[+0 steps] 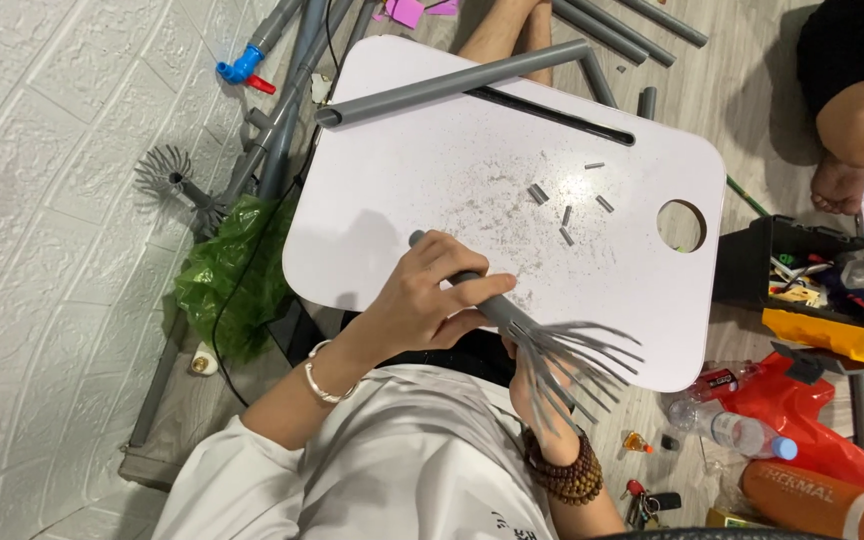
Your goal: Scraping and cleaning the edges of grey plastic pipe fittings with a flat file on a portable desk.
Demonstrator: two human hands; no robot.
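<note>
Right hand [542, 400] behind pipe's strips [577, 365]

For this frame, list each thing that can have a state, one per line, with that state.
Left hand: closed around the grey pipe.
Right hand: under the strips, grip mostly hidden.
Grey pipe: held, one end slit into splayed strips.
Long grey pipe: lying loose across the white tabletop.
Cut pipe bits: scattered among shavings.
Black toolbox: open.
Clear bottle: lying down, capped.
</note>
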